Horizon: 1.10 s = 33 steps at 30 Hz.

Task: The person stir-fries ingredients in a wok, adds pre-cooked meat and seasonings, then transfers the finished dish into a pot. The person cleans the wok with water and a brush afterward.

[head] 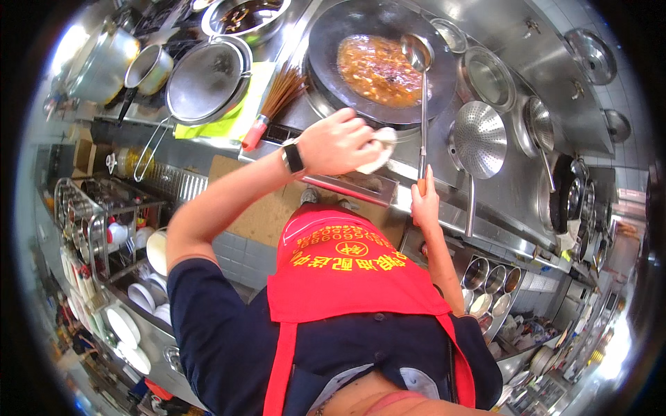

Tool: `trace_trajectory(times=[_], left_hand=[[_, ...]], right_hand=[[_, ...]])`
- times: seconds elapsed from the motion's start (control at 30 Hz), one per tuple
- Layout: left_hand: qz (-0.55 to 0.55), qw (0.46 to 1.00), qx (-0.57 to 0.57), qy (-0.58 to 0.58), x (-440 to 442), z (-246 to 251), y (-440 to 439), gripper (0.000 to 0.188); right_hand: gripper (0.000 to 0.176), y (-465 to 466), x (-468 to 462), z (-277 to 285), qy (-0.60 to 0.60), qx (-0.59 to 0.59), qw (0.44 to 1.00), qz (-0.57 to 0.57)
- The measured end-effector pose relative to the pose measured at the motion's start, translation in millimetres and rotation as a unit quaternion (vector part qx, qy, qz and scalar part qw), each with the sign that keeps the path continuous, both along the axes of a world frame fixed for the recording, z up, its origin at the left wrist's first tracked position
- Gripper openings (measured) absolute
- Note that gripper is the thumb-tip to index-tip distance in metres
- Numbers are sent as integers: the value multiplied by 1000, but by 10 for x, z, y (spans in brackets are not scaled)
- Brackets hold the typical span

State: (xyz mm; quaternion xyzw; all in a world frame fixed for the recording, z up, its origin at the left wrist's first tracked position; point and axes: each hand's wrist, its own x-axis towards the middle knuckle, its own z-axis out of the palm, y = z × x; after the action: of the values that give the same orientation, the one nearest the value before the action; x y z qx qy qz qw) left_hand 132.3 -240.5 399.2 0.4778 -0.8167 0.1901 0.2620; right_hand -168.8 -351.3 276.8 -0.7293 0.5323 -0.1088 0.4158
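Observation:
A black wok point(322, 52) sits on the range, holding a brown, chunky stew point(372, 73) in thick sauce. My left hand point(338, 143), with a dark band at the wrist, grips a folded white cloth point(382, 151) just outside the wok's near edge. Whether the cloth touches the wok I cannot tell. The wooden handle of a long steel ladle point(424, 119) is in my right hand point(425, 203); its bowl rests at the right side of the stew. A bamboo wok brush point(281, 96) with a pink handle lies left of the wok.
Round mesh strainers point(205, 80) lie on a yellow-green cloth point(255, 99) at the left, near a small saucepan point(149, 67). A perforated steel skimmer point(478, 140) and a steel bowl point(487, 78) stand right of the wok. The range's front edge runs below my hands.

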Motion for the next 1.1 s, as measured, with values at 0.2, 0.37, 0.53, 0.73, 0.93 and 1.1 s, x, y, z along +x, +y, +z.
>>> trace_trajectory(times=[0.2, 0.37, 0.53, 0.73, 0.93, 1.1], left_hand=[[-110, 986, -81, -100, -147, 191, -354, 14], [-118, 983, -92, -105, -181, 255, -388, 15], [-128, 982, -109, -81, -223, 266, -430, 15], [-59, 996, -18, -57, -206, -61, -265, 18], [188, 909, 254, 271, -137, -1228, 860, 52], [448, 675, 347, 473, -425, -2283, 1900, 32]], right_hand=[[66, 122, -140, -168, 26, -26, 999, 22], [63, 100, -276, -547, -22, -172, 983, 61], [59, 28, -350, -778, -36, -136, 990, 27], [62, 35, -267, -69, -14, 1, 1000, -20], [65, -609, -1124, 1334, 151, -139, 966, 159], [59, -711, -957, 1962, 278, -214, 907, 234]])
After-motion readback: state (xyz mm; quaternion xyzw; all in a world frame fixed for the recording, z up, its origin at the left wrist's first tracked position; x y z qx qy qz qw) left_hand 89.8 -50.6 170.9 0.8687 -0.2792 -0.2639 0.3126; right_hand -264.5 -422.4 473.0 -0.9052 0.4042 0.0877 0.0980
